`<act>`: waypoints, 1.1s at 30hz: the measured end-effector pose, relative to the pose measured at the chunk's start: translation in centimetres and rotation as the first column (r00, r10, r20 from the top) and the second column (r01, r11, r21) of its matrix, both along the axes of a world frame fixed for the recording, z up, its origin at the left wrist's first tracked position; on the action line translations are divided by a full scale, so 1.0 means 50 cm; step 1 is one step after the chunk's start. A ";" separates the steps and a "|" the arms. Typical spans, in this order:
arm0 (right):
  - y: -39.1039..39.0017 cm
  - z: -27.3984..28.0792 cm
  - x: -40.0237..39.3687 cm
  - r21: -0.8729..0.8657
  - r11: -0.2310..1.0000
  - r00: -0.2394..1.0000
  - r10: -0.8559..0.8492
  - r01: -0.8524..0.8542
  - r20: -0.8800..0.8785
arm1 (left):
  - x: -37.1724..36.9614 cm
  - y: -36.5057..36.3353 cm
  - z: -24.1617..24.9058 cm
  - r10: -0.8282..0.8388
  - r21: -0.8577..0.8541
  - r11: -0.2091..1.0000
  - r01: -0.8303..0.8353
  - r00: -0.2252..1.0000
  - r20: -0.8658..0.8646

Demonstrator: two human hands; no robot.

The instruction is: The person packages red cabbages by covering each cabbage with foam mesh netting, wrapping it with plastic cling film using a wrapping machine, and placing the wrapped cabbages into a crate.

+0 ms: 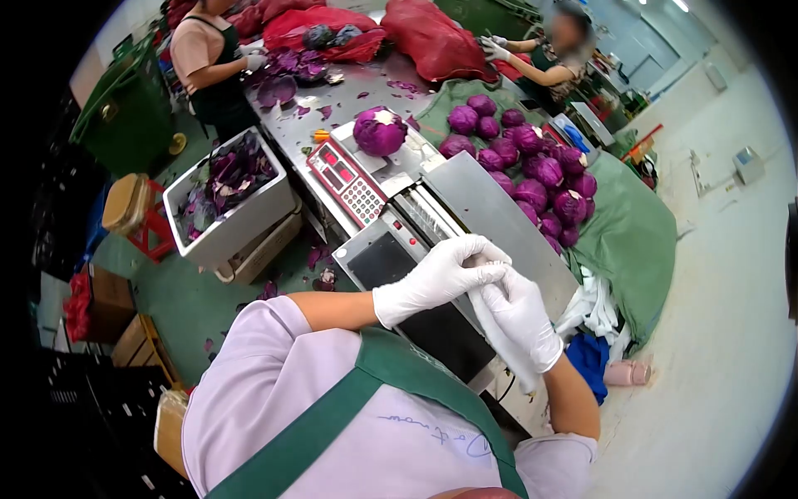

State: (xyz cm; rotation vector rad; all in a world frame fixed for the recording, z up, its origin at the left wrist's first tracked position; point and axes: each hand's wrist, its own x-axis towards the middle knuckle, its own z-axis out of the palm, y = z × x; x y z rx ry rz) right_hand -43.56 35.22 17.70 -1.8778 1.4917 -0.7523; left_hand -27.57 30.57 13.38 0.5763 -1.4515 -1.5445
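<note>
My left hand point(445, 279), in a white glove, is closed with its fingertips pinched together against those of my right hand. My right hand point(524, 316), gloved too, closes around a limp white folded strip point(497, 339) that hangs down toward my apron; its exact kind I cannot tell. Both hands are over the front of a wrapping machine point(386, 258) with a dark plate and a grey side panel. Beyond them, a purple cabbage point(380, 131) rests on the scale platform behind the red-framed keypad point(345, 181).
Many purple cabbages point(540, 170) are piled on green sacking point(628, 241) at right. A white bin point(241, 229) of trimmed leaves stands left. Red net sacks point(436, 37) lie across the far table. Two co-workers, one person point(212, 66) left and another point(557, 62) right, stand there.
</note>
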 end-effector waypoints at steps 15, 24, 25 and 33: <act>-0.072 -0.098 0.096 0.250 0.967 0.567 -0.178 -0.051 0.805 | 0.086 -0.049 -0.046 0.106 0.372 0.928 0.010 0.950 -0.292; -0.191 -0.151 0.276 0.162 0.964 0.734 -0.267 0.212 0.625 | 0.240 -0.203 -0.086 0.388 0.119 0.921 -0.370 0.892 -0.230; -0.217 -0.169 0.288 0.134 0.968 0.696 -0.246 0.213 0.674 | 0.253 -0.241 -0.089 0.357 0.124 0.933 -0.337 0.905 -0.230; -0.399 -0.122 0.275 0.485 0.855 0.590 -0.492 0.186 0.640 | 0.452 -0.367 -0.122 -0.359 0.587 0.794 0.159 0.902 0.241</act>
